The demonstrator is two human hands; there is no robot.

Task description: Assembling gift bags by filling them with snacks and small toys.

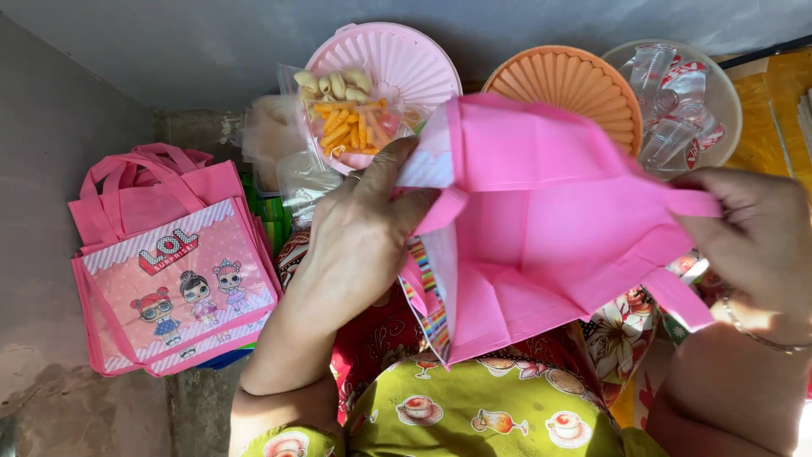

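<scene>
At frame centre a pink tote bag (541, 228) is held open, its rim pinched by the left hand (359, 237) and its handle gripped by the right hand (748, 233). If the snack packet (351, 114) behind is fumbled, it could be spilled beside the bag stack (173, 279) at the left.

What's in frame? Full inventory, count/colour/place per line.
open tote bag: one, pink, centre, held spread open by both hands
stack of tote bags: several, exact count unclear, pink with cartoon doll print, left on the floor
snack packet: one, clear plastic with yellow and orange snacks, top centre, just above the left hand
ribbed lid: one, pink, top centre, behind the packet
ribbed lid: one, orange, top right of centre, partly behind the open bag
bowl of sealed water cups: one, clear, top right
lap cloth: one, green with cup print, bottom centre
left hand: grips the bag's left edge
right hand: grips the bag's right handle
</scene>
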